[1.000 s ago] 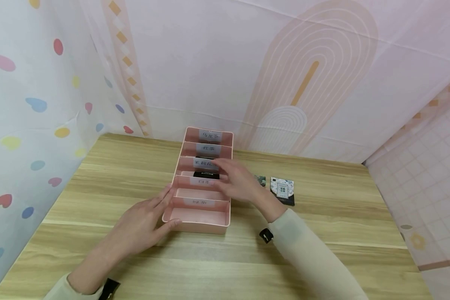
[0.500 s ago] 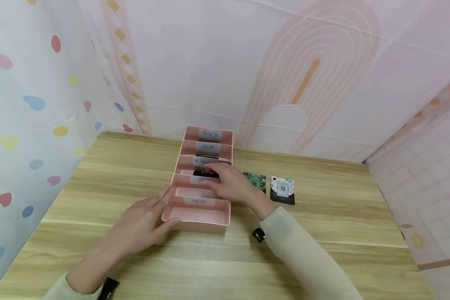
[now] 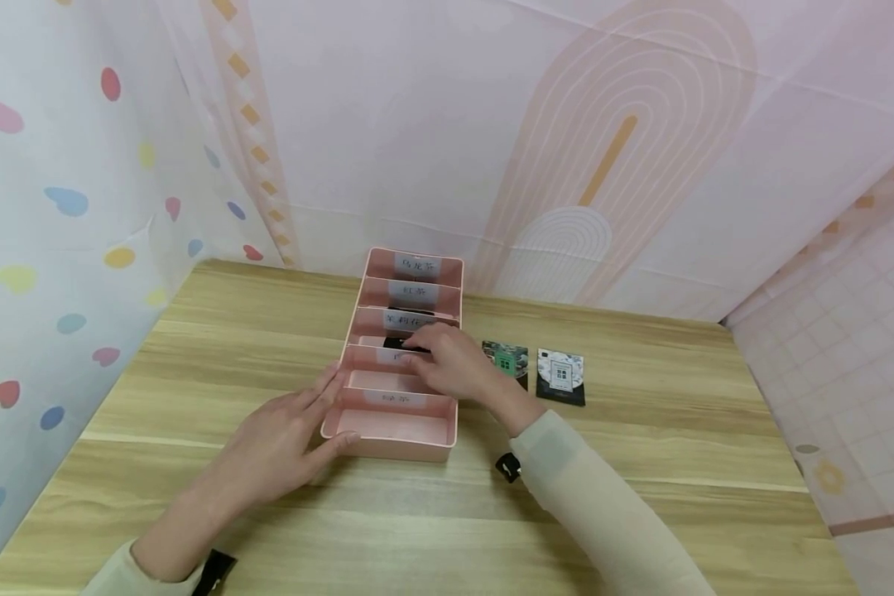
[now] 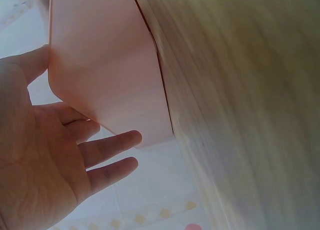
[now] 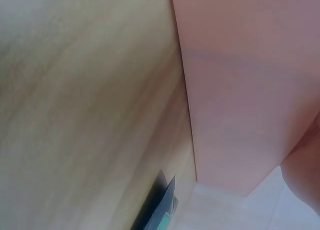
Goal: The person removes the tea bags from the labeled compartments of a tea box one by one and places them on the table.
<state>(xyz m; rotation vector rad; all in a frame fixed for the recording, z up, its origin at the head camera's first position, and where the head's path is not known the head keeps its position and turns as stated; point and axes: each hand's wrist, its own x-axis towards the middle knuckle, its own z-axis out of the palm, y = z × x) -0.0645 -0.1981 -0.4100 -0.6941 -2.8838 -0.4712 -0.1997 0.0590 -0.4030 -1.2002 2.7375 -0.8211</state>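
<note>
A pink divided box (image 3: pixel 411 448) stands on the table, its compartments marked with handwritten tea labels. My left hand (image 3: pixel 279 447) rests on its near left corner, thumb at the front rim and fingers along the side. In the left wrist view the left fingers (image 4: pixel 110 147) look loosely extended beside the pink wall. My right hand (image 3: pixel 454 364) reaches over the right rim, where thumb and forefinger pinch the top of a black tea packet (image 3: pixel 395 343) close to the white-tea divider. That packet's lower part is hidden. In the right wrist view only part of the hand (image 5: pixel 305 172) shows.
Right of the box lie a green-and-black tea packet (image 3: pixel 507 358), partly behind the right wrist, and a white-and-black tea packet (image 3: pixel 561 377). Another dark packet edge (image 3: pixel 411 312) shows further back in the box. The wooden table (image 3: pixel 678 463) meets patterned cloth walls behind.
My right hand has moved left along the black packet, thumb and forefinger drawing closer together. The green packet has come more into view. The left hand and box stay put.
</note>
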